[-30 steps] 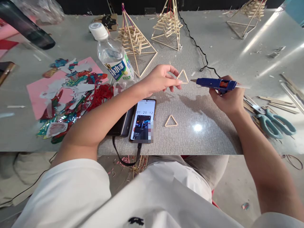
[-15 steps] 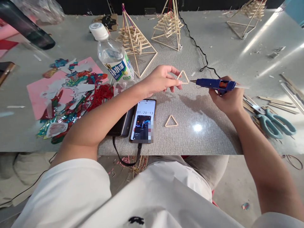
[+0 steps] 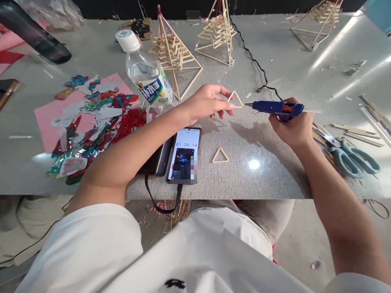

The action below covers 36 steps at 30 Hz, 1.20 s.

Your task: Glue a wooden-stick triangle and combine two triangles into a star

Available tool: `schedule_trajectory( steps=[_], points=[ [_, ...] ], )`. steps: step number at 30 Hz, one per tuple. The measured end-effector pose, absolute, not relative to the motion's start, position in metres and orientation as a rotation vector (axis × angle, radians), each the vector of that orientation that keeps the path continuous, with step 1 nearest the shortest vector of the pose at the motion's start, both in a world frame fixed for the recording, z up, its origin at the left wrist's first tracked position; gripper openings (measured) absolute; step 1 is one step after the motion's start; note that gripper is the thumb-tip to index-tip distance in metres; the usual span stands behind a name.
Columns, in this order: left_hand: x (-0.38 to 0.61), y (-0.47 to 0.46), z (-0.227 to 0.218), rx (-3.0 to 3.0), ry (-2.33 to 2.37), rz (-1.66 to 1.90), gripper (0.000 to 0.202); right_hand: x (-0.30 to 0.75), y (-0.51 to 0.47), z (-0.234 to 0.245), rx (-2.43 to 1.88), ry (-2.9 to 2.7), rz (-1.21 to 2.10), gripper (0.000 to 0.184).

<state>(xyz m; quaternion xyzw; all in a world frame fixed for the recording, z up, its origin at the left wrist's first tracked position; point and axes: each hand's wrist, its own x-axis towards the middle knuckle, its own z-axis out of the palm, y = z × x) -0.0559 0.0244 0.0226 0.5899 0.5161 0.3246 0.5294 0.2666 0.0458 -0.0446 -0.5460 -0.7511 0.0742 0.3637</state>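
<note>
My left hand [image 3: 204,103] pinches a small triangle of thin wooden sticks [image 3: 235,100] and holds it upright above the grey table [image 3: 275,171]. My right hand [image 3: 290,127] grips a blue hot glue gun [image 3: 276,108], held level, its nozzle pointing left and almost touching the triangle's right corner. A second stick triangle [image 3: 220,156] lies flat on the table nearer to me, between both arms.
A phone [image 3: 184,155] with a running timer lies by my left forearm on a dark power bank. A water bottle [image 3: 144,70] lies behind it. Two stick pyramids [image 3: 173,51] stand at the back. Teal scissors [image 3: 351,156] and loose sticks lie right; coloured paper scraps [image 3: 91,118] left.
Almost nothing moved: both hands keep their hold and position. The phone's timer has counted up by two seconds.
</note>
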Motion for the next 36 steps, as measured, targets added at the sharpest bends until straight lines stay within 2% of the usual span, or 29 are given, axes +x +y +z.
schedule_trajectory(
  steps=[36],
  points=[
    [-0.0552,0.0243,0.0233,1.397,1.225,0.765,0.019,0.2668,0.0433,-0.0447,-1.435,-1.896,0.203,0.024]
  ],
)
